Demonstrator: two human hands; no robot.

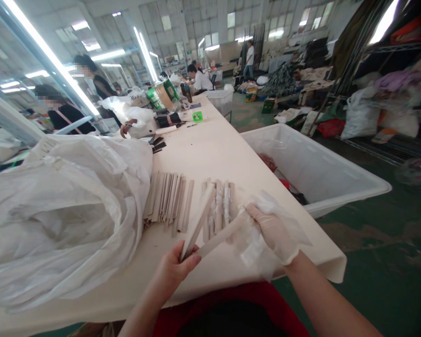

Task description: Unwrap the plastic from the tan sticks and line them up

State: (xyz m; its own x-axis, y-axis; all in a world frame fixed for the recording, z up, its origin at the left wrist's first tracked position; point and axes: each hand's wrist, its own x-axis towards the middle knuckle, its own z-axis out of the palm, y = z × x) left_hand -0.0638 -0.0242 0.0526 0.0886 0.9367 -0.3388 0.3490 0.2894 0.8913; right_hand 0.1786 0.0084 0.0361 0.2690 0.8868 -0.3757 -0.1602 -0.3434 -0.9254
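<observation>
My left hand (pixel 180 262) is closed on a flat beige strip (pixel 198 222) that slants up and away from it. A second beige length (pixel 221 236) runs from the same fingers to my right hand; whether the two are one folded piece I cannot tell. My right hand (pixel 268 229), in a thin whitish glove, is closed on crumpled clear plastic (pixel 254 252) around the far end of that length. Beyond my hands lie several plastic-wrapped strips (pixel 217 206). To their left is a row of bare beige strips (pixel 164 196), packed side by side on the table.
A large white sack (pixel 66 210) covers the left of the cream-topped table (pixel 203 150). Against the right edge stands a deep white bin (pixel 323 173) with red and dark items inside. Farther back are a green tray (pixel 197 116) and bags. Several people work beyond.
</observation>
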